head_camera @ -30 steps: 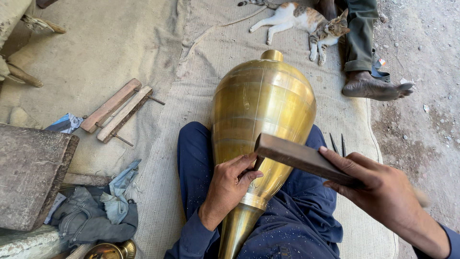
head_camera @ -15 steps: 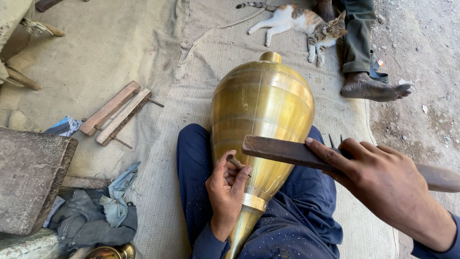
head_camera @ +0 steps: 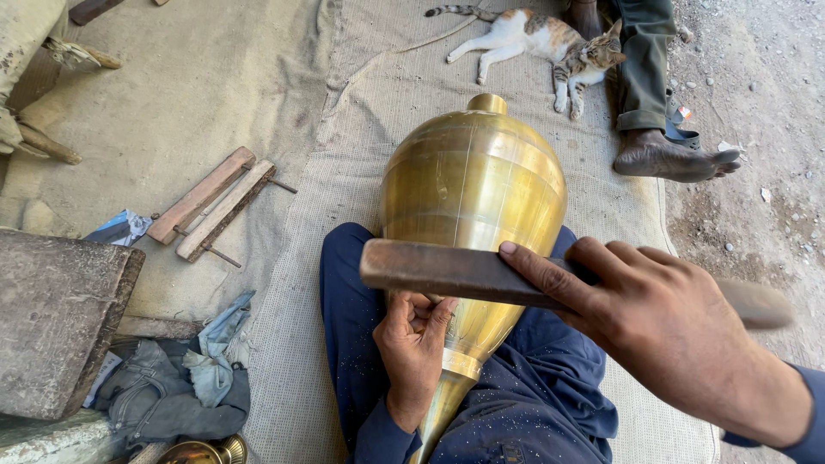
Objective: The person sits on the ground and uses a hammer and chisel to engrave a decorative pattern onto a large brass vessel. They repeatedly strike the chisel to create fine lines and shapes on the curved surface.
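While the right hand (head_camera: 662, 331) had its fingers wrapped tight round a dark wooden bar (head_camera: 464, 273), index finger stretched along the top edge, the bar's free end hung directly over the left hand (head_camera: 414, 348). L fingers were curled together, tips pinched in against the lower wall of the brass vessel (head_camera: 471, 198); whether they pinched a small tool there couldn't be made out, as the bar and the fingers themselves covered that spot. Bar lay roughly crosswise, left to right, w/ its far end blurred past the R wrist. Vessel's long axis ran the other way, away from the person: narrow neck low in the lap between the blue-trousered legs (head_camera: 550, 395), wide body and small knob pointing up-frame toward the mat (head_camera: 344, 155). So bar crossed vessel about at right angles, just above the L fingers, apart from them by a little. L hand was nearer the neck; R hand sat off to the right side.

Further out: two wood strips (head_camera: 210, 204) lay well left, a cat (head_camera: 533, 39) and another person's bare foot (head_camera: 670, 156) beyond the knob.
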`<state>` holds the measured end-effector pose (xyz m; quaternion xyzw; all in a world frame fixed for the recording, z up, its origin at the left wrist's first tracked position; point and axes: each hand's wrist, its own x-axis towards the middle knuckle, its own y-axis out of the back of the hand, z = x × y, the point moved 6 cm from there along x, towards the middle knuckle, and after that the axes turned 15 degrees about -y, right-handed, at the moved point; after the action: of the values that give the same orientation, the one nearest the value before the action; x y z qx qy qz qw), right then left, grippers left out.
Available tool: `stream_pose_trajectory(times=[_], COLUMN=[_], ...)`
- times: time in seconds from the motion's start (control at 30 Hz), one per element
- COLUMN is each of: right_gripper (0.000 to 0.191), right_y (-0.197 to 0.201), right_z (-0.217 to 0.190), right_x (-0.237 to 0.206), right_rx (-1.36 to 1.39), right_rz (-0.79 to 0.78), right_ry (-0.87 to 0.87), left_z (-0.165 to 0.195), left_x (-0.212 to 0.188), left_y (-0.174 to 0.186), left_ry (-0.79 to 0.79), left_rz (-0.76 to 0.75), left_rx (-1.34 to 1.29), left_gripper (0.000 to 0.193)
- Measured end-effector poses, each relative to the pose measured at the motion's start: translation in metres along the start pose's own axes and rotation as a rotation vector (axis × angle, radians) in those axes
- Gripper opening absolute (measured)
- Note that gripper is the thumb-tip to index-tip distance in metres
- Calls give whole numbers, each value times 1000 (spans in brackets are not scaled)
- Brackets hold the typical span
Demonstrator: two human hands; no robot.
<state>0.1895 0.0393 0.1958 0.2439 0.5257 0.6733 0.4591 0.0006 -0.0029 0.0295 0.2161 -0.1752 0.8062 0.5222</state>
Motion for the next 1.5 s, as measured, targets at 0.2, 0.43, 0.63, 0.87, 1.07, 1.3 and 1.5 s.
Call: stream_pose_trajectory(times=[0.2,0.43,0.63,0.87,1.07,1.3,1.5], right_gripper=[78,71,72,72,71,70,67], right_y=[1,-22,-35,-19,-21,-43,-31], right_z=[4,15,26,31,38,31,25], right_x=[-1,-4,-13,-19,-17,5,12], right_rx=[-48,-94,-131,182,118,-14,-94], right_rz=[-58,-205,-222,-2,-110,-154,-99], right_ry=[-55,-113,-174,-248,-316,-270,-182], left_z=[0,1,-2,0,10,6,2], left_x=[6,10,16,19,25,16,8], left_y=[-3,-5,-6,-11,-8,-3,-6], left_ry=[31,-35,-38,-73,-104,48,79], left_rz=[-56,-132,-177,-300,-296,-4,-3], left_rx=[25,42,35,107,80,15,44], left_gripper=[48,38,55,54,39,36,39])
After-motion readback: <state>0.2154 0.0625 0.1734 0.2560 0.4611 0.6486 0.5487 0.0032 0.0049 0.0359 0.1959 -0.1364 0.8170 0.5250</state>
